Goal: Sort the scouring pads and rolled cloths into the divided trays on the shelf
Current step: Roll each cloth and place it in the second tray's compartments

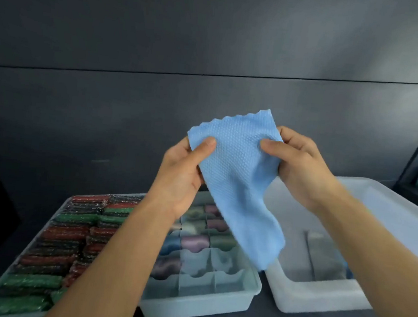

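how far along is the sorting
Done: scouring pads sit packed on the left; rolled cloths fill back cells of the divided tray. In hand: left hand and right hand pinch an unrolled blue cloth. Left: roll and place it; front cells look empty; the white bin holds blurred items.

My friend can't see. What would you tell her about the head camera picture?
The left hand and right hand hold up an unrolled blue cloth near its top. Below lie red and green pads at left, a divided tray with rolled cloths in the middle, and a white tub at right.
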